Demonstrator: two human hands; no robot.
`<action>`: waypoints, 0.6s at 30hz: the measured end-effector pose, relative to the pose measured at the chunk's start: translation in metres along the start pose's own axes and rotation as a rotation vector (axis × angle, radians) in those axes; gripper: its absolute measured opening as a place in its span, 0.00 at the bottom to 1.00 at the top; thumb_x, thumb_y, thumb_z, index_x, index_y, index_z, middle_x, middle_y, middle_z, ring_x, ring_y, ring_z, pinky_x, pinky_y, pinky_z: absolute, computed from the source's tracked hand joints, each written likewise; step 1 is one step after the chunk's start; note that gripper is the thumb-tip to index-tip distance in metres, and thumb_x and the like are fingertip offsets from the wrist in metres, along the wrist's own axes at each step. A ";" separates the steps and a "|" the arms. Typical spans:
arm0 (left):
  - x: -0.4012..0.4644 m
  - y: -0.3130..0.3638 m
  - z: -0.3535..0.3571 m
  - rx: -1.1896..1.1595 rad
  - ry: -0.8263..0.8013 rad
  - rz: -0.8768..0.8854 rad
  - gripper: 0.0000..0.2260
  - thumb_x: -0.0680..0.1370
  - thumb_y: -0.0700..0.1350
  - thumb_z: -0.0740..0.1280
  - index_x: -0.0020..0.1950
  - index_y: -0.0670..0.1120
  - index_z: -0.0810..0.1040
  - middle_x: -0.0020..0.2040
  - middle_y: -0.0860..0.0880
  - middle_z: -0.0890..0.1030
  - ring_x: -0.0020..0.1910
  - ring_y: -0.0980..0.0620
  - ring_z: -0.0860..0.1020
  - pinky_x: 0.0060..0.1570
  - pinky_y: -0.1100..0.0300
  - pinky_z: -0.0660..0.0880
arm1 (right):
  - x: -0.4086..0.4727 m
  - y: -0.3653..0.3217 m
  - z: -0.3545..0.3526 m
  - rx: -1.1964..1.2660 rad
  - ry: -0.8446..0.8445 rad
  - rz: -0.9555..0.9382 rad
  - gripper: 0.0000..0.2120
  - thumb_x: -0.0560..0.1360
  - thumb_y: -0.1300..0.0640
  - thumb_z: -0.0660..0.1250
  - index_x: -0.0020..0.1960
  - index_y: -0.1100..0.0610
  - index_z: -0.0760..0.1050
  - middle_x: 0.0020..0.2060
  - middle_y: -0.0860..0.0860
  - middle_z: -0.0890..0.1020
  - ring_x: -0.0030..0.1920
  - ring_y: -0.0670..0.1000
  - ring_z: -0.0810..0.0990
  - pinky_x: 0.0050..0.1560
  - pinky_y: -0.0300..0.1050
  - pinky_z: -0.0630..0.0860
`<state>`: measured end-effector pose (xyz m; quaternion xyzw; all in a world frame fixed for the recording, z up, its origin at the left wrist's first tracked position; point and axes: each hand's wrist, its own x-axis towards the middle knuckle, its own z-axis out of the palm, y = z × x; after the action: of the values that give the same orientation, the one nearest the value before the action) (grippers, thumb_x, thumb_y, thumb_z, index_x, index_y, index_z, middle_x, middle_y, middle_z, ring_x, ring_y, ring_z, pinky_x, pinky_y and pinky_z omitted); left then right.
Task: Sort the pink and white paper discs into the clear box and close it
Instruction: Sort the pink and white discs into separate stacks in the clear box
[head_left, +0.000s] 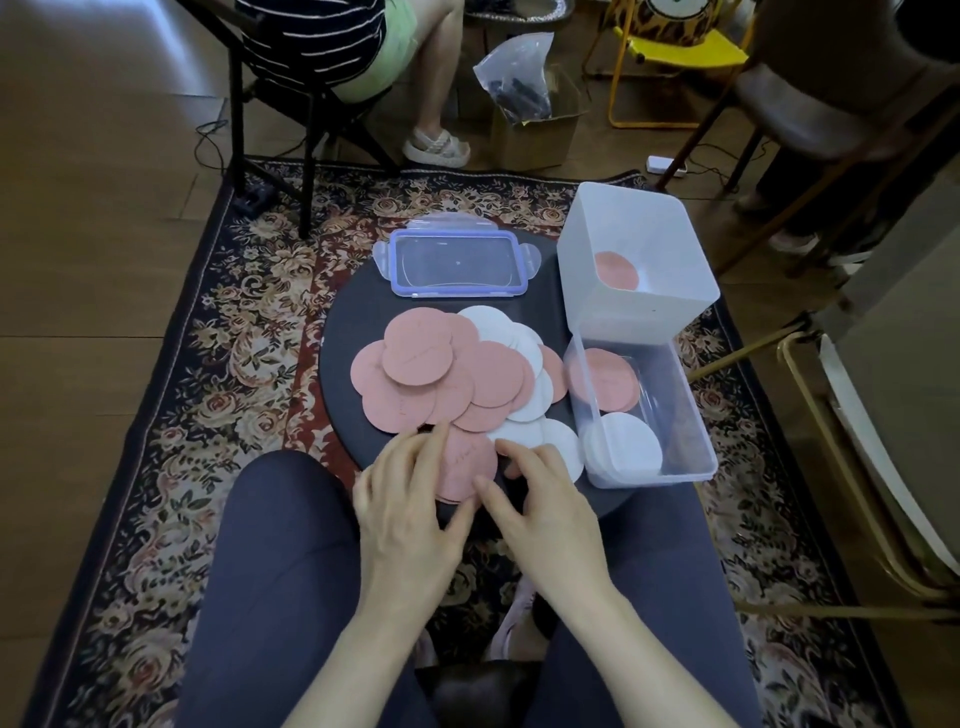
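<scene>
Round dark worktop (353, 332): both hands' fingers (436, 441) pinch a pink disc (467, 462), bound next, I judge, for the clear box (696, 415).

Dark navy trousers (275, 571), bare forearms, no sleeves.

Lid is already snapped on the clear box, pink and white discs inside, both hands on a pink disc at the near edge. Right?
Not the lid. In the head view the lid lies off on the round table, behind the disc pile; the clear box is open. Pink and white discs are inside, and the left hand and right hand are on the pink disc.
</scene>
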<state>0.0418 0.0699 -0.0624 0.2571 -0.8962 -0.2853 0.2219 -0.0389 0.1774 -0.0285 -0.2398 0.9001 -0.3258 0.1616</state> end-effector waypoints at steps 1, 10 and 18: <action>-0.001 0.000 -0.001 0.040 0.027 -0.020 0.27 0.73 0.54 0.62 0.71 0.47 0.68 0.62 0.49 0.74 0.65 0.50 0.70 0.64 0.54 0.60 | 0.002 -0.003 0.000 -0.013 0.000 0.026 0.20 0.75 0.39 0.63 0.65 0.42 0.68 0.50 0.39 0.69 0.44 0.39 0.71 0.46 0.41 0.72; -0.007 -0.005 -0.002 0.028 0.038 -0.021 0.24 0.73 0.53 0.67 0.67 0.49 0.73 0.63 0.53 0.76 0.66 0.53 0.70 0.65 0.50 0.62 | 0.008 -0.014 0.007 0.108 0.044 0.210 0.13 0.70 0.45 0.70 0.47 0.47 0.68 0.44 0.41 0.76 0.43 0.41 0.75 0.42 0.41 0.69; -0.004 0.000 -0.013 -0.164 0.020 -0.187 0.26 0.73 0.59 0.64 0.68 0.50 0.74 0.60 0.57 0.77 0.63 0.61 0.69 0.68 0.58 0.57 | 0.004 -0.006 0.002 0.638 0.027 0.270 0.09 0.72 0.62 0.72 0.40 0.53 0.73 0.36 0.48 0.80 0.39 0.48 0.78 0.45 0.40 0.75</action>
<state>0.0513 0.0673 -0.0537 0.3232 -0.8398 -0.3744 0.2237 -0.0399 0.1703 -0.0264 -0.0517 0.7787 -0.5695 0.2583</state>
